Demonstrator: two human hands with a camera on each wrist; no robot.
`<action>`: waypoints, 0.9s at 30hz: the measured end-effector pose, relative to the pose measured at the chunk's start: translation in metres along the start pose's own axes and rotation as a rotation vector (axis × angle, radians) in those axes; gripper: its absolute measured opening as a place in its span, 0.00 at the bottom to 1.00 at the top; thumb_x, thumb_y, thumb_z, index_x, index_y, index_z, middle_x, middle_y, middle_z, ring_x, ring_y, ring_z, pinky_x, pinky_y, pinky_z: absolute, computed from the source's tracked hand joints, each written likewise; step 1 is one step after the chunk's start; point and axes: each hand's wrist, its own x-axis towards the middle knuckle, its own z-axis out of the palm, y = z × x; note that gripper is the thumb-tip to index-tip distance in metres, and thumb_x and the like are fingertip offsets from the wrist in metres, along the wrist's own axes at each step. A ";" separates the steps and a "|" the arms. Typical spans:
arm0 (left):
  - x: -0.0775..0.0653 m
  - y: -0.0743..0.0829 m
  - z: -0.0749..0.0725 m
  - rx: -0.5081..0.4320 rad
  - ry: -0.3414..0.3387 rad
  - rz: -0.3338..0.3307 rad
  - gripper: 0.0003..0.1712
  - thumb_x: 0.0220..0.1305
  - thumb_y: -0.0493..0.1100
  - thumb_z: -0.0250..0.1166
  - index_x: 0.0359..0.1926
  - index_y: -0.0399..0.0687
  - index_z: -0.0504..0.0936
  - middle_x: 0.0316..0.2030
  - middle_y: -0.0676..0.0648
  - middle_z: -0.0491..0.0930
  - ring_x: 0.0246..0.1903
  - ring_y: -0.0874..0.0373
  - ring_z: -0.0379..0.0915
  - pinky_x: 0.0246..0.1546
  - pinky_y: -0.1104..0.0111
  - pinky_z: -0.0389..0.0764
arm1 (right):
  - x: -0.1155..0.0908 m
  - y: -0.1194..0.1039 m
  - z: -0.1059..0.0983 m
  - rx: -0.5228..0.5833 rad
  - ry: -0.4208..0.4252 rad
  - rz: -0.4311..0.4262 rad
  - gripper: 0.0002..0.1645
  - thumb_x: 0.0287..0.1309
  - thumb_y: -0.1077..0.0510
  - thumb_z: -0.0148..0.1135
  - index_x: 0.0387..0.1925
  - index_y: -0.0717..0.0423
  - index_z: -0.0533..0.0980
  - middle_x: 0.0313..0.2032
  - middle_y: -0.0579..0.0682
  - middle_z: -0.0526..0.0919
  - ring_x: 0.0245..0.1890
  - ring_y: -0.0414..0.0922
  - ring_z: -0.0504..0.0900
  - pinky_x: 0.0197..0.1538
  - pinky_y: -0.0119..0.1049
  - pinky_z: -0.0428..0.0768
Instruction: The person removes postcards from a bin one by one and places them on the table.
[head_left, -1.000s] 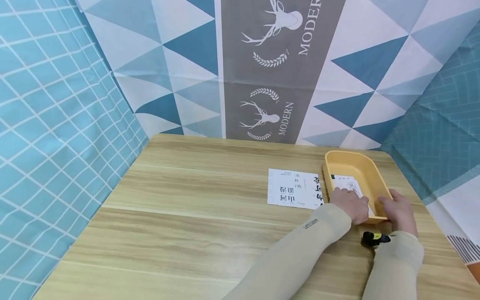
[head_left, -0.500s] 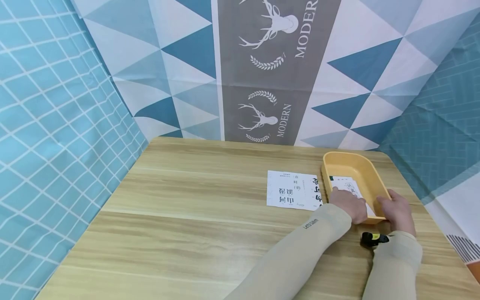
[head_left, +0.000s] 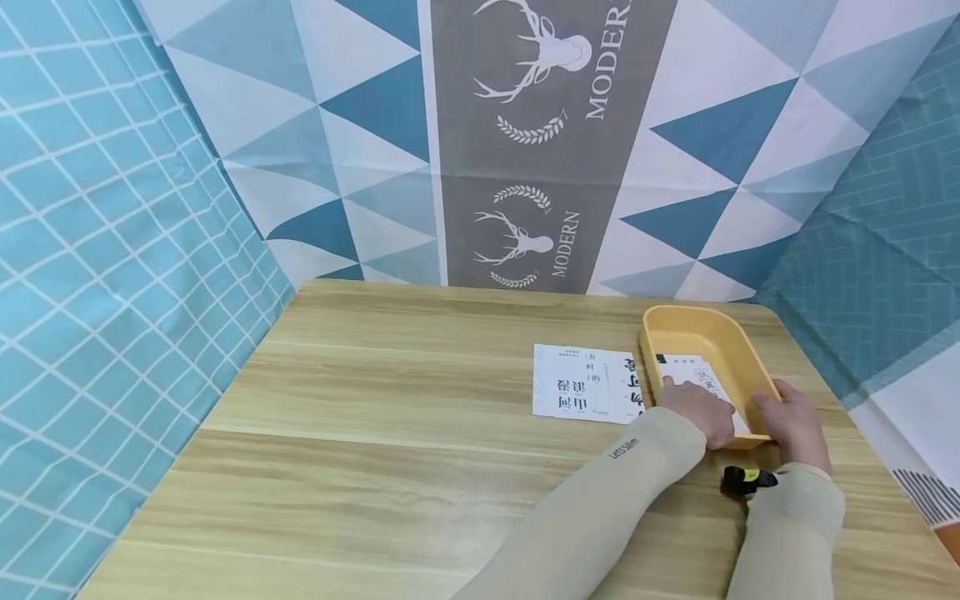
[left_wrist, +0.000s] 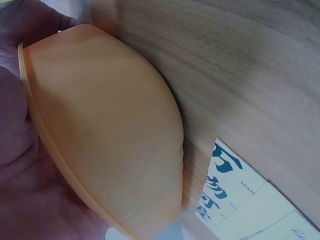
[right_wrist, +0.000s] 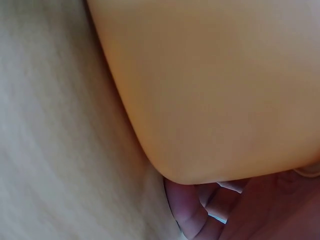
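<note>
A yellow plastic tray [head_left: 697, 317] stands at the right of the wooden table, with white printed cards [head_left: 686, 367] inside. Over its near left rim reaches my left hand [head_left: 697, 410], its fingers down among the cards and mostly hidden. I cannot tell whether they pinch a card. The left wrist view has the palm [left_wrist: 35, 165] along the rim, beside the tray's outer wall [left_wrist: 110, 120]. At the near right corner, my right hand [head_left: 795, 421] grips the tray, thumb on the rim; in the right wrist view its fingers [right_wrist: 185, 202] curl beneath the tray's bottom edge.
To the left of the tray, white printed cards [head_left: 585, 383] lie flat and close together on the table [head_left: 360, 467]. A black strapped device [head_left: 746, 480] sits at my right wrist. Patterned cloth [head_left: 525, 150] hangs behind the table, with blue cloth on both sides.
The head view has tilted slightly, so everything sits a little lower and further left. The cards in the tray have shifted slightly under my left hand. My right hand keeps its grip on the tray.
</note>
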 end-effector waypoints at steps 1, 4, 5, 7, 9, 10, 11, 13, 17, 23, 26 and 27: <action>0.000 0.001 -0.001 0.005 -0.003 -0.007 0.24 0.70 0.62 0.53 0.63 0.98 0.68 0.46 0.70 0.81 0.48 0.69 0.70 0.68 0.69 0.58 | 0.000 0.000 0.000 0.003 -0.001 0.003 0.39 0.75 0.52 0.37 0.78 0.65 0.43 0.70 0.77 0.57 0.57 0.65 0.70 0.43 0.38 0.78; -0.001 0.002 -0.002 0.018 -0.013 -0.037 0.26 0.70 0.64 0.53 0.65 1.01 0.62 0.56 0.68 0.79 0.56 0.68 0.69 0.64 0.70 0.59 | 0.000 0.000 0.002 0.010 0.003 0.005 0.39 0.75 0.52 0.37 0.78 0.65 0.43 0.71 0.78 0.56 0.59 0.67 0.69 0.51 0.48 0.78; -0.001 0.003 -0.002 0.022 -0.012 -0.044 0.27 0.70 0.64 0.53 0.66 1.01 0.61 0.59 0.67 0.77 0.59 0.68 0.68 0.63 0.70 0.59 | -0.001 -0.001 0.002 0.013 0.004 0.006 0.39 0.75 0.52 0.37 0.78 0.65 0.43 0.71 0.78 0.56 0.59 0.67 0.69 0.52 0.50 0.78; -0.001 0.003 -0.003 0.019 -0.007 -0.052 0.25 0.70 0.65 0.53 0.65 0.99 0.64 0.60 0.67 0.77 0.61 0.68 0.68 0.64 0.70 0.59 | -0.001 -0.001 0.003 0.011 0.009 0.007 0.38 0.75 0.52 0.37 0.78 0.64 0.43 0.71 0.78 0.56 0.59 0.66 0.69 0.51 0.48 0.78; -0.001 0.003 -0.003 0.015 -0.002 -0.052 0.22 0.70 0.65 0.53 0.63 0.95 0.70 0.58 0.67 0.79 0.59 0.69 0.70 0.67 0.69 0.57 | -0.001 -0.001 0.002 0.003 0.014 0.000 0.38 0.75 0.52 0.37 0.78 0.65 0.44 0.70 0.78 0.57 0.57 0.65 0.71 0.46 0.43 0.78; -0.001 0.003 -0.003 0.010 0.003 -0.046 0.19 0.70 0.64 0.54 0.60 0.92 0.74 0.54 0.67 0.80 0.55 0.69 0.71 0.67 0.69 0.57 | -0.001 -0.001 0.002 -0.004 0.016 -0.005 0.38 0.75 0.53 0.38 0.78 0.66 0.45 0.69 0.77 0.58 0.56 0.65 0.71 0.43 0.40 0.78; -0.001 0.003 -0.003 0.001 0.007 -0.040 0.16 0.69 0.64 0.55 0.56 0.89 0.78 0.49 0.67 0.81 0.50 0.69 0.71 0.68 0.69 0.57 | -0.001 -0.001 0.001 -0.010 0.016 -0.009 0.38 0.75 0.53 0.38 0.78 0.66 0.45 0.68 0.77 0.59 0.55 0.64 0.72 0.41 0.37 0.77; -0.001 0.003 -0.003 -0.013 0.016 -0.027 0.10 0.69 0.62 0.56 0.47 0.84 0.82 0.41 0.68 0.82 0.44 0.68 0.72 0.69 0.68 0.56 | 0.000 -0.002 0.000 -0.013 0.018 -0.011 0.38 0.75 0.52 0.38 0.78 0.66 0.46 0.68 0.77 0.60 0.54 0.63 0.73 0.38 0.34 0.76; 0.000 0.003 -0.002 -0.037 0.054 -0.020 0.08 0.68 0.60 0.58 0.38 0.76 0.83 0.39 0.67 0.82 0.42 0.68 0.73 0.69 0.67 0.59 | -0.001 -0.003 -0.002 -0.007 0.015 -0.009 0.39 0.74 0.52 0.38 0.78 0.66 0.45 0.69 0.77 0.59 0.56 0.64 0.72 0.43 0.38 0.77; 0.008 0.006 0.003 -0.040 0.120 -0.073 0.11 0.67 0.67 0.60 0.37 0.75 0.84 0.43 0.68 0.81 0.43 0.71 0.72 0.56 0.69 0.68 | -0.001 -0.001 -0.002 0.014 -0.016 0.019 0.39 0.74 0.50 0.37 0.79 0.63 0.45 0.72 0.75 0.55 0.58 0.66 0.67 0.55 0.53 0.75; 0.012 0.009 0.005 -0.057 0.151 -0.113 0.12 0.65 0.69 0.61 0.40 0.76 0.85 0.47 0.67 0.82 0.48 0.70 0.73 0.57 0.68 0.69 | -0.002 -0.001 0.000 0.023 -0.014 0.030 0.39 0.74 0.50 0.36 0.79 0.62 0.44 0.72 0.74 0.54 0.59 0.66 0.66 0.59 0.58 0.73; 0.013 0.009 0.006 -0.059 0.161 -0.125 0.12 0.64 0.68 0.62 0.42 0.77 0.85 0.49 0.66 0.82 0.51 0.70 0.74 0.59 0.68 0.69 | -0.002 -0.002 0.000 0.023 -0.014 0.030 0.39 0.75 0.49 0.36 0.79 0.62 0.44 0.73 0.74 0.54 0.59 0.66 0.66 0.61 0.60 0.72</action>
